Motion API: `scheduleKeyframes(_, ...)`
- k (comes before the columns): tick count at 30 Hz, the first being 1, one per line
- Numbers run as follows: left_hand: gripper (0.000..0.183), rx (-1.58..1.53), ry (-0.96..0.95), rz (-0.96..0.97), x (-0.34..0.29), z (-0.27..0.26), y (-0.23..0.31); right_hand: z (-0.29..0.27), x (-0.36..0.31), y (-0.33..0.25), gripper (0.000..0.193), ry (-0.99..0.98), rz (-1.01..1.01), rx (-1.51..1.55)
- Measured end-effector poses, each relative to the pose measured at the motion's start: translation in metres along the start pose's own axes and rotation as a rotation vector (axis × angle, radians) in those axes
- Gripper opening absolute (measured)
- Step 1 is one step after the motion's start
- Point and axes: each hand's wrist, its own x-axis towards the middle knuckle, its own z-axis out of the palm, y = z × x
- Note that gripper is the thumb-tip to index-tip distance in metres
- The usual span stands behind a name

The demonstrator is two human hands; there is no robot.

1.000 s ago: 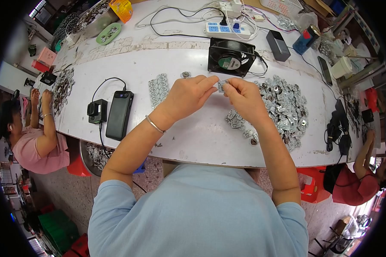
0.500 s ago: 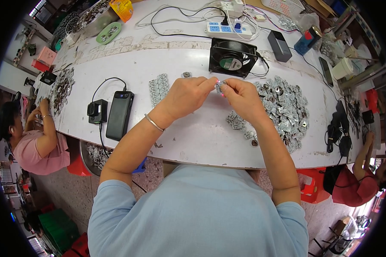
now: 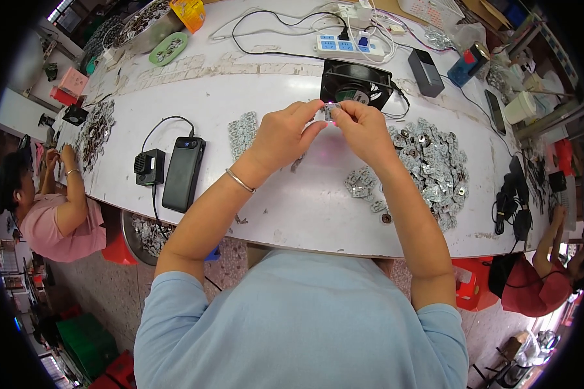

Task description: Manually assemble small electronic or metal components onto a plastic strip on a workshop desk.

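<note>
My right hand (image 3: 365, 133) pinches a small silvery circuit piece (image 3: 331, 113) between thumb and fingers, in front of the black fan (image 3: 353, 83). Pinkish-red lights glow at the piece's edges. My left hand (image 3: 282, 135) is close on the other side, its index fingertip at the piece and its thumb spread lower, with a gap between them. A metal bangle (image 3: 241, 181) circles my left wrist. A loose heap of similar silvery pieces (image 3: 435, 172) lies right of my right hand. Left of my left hand, more pieces lie in a neat block (image 3: 243, 133).
A black power bank (image 3: 183, 174) and a small cabled black device (image 3: 149, 167) lie at left. Behind the fan are a power strip (image 3: 349, 47), cables and a dark box (image 3: 426, 71). Co-workers (image 3: 65, 217) sit at both ends. A metal basin (image 3: 136, 236) stands below the table edge.
Both hands have risen slightly toward the fan with the piece. My left thumb has moved down, away from the index finger. A pinkish glow now shows on the table below.
</note>
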Motion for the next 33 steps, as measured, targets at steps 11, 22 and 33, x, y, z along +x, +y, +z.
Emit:
scheduleKeyframes(11,0.016,-0.059,0.016,0.078,-0.015,0.027,0.018,-0.013,-0.033,0.011,0.024,0.045,0.24,0.225)
scheduleKeyframes(22,0.035,-0.23,-0.443,-0.054,-0.022,0.037,0.045,-0.045,-0.101,0.025,0.017,0.215,-0.053,-0.167)
scheduleKeyframes(33,0.059,-0.446,-0.506,-0.056,-0.011,0.007,0.054,-0.025,-0.095,0.011,0.017,-0.155,0.003,0.013)
